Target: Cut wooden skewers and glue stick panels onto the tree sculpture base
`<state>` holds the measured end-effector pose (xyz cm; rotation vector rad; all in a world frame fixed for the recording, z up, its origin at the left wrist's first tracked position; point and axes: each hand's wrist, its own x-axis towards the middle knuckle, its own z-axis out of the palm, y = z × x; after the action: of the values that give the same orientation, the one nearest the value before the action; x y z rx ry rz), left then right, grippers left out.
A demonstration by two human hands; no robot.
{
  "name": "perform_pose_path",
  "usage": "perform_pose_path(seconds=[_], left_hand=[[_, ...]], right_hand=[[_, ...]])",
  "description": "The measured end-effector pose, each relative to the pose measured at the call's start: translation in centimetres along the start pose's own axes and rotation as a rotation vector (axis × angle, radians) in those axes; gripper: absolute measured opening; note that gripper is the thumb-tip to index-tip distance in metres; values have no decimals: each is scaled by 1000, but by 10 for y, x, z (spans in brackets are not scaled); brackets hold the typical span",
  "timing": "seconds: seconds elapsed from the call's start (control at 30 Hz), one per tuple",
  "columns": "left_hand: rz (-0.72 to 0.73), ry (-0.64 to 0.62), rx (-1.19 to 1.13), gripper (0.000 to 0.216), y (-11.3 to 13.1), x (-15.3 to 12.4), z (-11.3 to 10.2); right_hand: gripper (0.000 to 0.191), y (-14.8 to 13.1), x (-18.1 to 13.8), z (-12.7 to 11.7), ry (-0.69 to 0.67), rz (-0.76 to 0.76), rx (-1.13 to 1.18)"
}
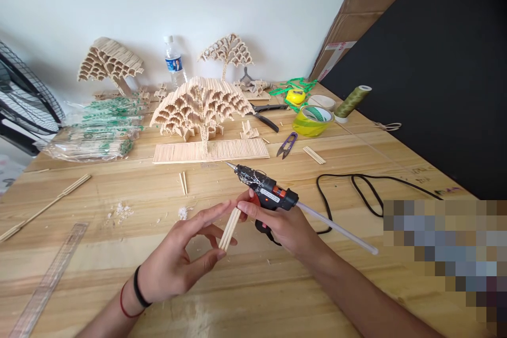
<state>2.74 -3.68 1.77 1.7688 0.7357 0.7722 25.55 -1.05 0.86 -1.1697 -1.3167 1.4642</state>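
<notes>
Left hand [178, 259] pinches two sticks [229, 229]; right hand [283, 224] grips one glue gun [267, 193].

Single view, worn on the head. Lens looks forward and down over the surface [277, 290], toward the white wall [237, 0] at its far edge. Left hand [178, 261] and right hand [287, 227] sit close, low centre of frame, forearms entering from the bottom edge. Wide field: fan [24, 100] clipped at left, black panel [435, 63] along right
</notes>
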Motion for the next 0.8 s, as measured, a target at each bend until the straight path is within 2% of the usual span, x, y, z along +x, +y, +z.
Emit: perform_pose_path(seconds=[0.27,0.47,0.57,0.73,0.8], left_hand=[[-21,-30,-29,72,0,0,-1],[-19,58,-24,68,-4,-1,-2],[-69,108,-36,58,-6,-1,-4],[-142,140,-117,27,-6,3,-8],[-164,158,-144,23,-7,4,-9]], right_hand=[[23,0,2,-1,-17,16,7],[23,0,2,-3,-15,2,0],[25,4,3,-5,-15,-1,-2],[28,7,3,-9,1,-13,27],[27,4,2,-10,4,-18,30]])
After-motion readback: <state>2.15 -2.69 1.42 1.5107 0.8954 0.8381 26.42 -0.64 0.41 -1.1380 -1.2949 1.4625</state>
